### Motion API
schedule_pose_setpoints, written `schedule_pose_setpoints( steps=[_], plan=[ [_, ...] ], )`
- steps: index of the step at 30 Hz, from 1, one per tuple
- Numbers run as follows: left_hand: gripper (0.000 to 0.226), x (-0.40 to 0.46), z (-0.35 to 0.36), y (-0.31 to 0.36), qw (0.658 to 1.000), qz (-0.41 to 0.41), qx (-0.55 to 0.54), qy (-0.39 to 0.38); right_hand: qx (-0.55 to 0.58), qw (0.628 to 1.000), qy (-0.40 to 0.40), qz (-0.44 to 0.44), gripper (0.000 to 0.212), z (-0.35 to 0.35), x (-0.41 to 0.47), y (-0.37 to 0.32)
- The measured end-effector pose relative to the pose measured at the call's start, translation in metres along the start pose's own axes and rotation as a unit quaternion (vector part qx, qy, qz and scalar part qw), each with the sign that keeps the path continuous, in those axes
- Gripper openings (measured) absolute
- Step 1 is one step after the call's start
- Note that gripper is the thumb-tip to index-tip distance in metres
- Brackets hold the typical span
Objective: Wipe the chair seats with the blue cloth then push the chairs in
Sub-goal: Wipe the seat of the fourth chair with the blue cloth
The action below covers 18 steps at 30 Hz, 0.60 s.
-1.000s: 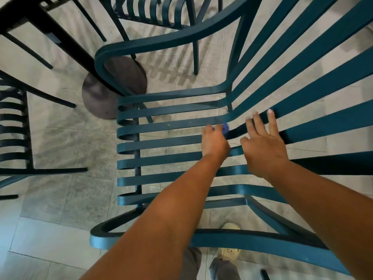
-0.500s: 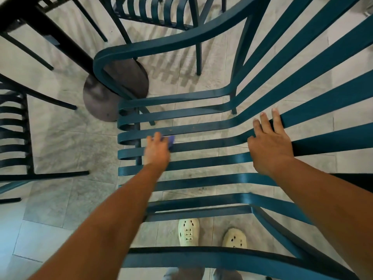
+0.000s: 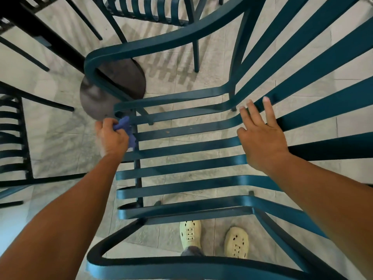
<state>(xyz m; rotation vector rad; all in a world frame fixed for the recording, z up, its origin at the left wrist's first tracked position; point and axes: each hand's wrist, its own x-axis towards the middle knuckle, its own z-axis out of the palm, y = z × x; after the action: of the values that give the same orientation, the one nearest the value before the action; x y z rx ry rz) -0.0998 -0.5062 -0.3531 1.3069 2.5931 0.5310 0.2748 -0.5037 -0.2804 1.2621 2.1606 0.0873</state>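
A teal slatted armchair (image 3: 181, 148) fills the view from above, its seat slats running left to right. My left hand (image 3: 112, 137) grips the bunched blue cloth (image 3: 126, 128) at the seat's left front edge, with most of the cloth hidden under the fingers. My right hand (image 3: 260, 136) rests flat with straight, spread fingers on the slats where the seat bends up into the backrest on the right.
A round dark table base (image 3: 121, 81) stands just beyond the chair's left armrest (image 3: 141, 47), its black post rising to the upper left. Another teal chair (image 3: 145, 9) is at the top and a dark one (image 3: 12, 138) at the left. My feet in pale clogs (image 3: 214, 239) are under the near armrest.
My left hand has swept the cloth leftward along the seat slats, from the middle near the backrest to the seat's left edge. My right hand has stayed put on the slats.
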Motion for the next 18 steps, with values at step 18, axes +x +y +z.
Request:
schedule_pose_setpoints(
  steps=[18],
  plan=[
    [0.034, -0.096, 0.111, 0.138, 0.980, 0.068, 0.022, -0.186, -0.013, 0.999, -0.034, 0.035, 0.046, -0.011, 0.020, 0.016]
  ],
)
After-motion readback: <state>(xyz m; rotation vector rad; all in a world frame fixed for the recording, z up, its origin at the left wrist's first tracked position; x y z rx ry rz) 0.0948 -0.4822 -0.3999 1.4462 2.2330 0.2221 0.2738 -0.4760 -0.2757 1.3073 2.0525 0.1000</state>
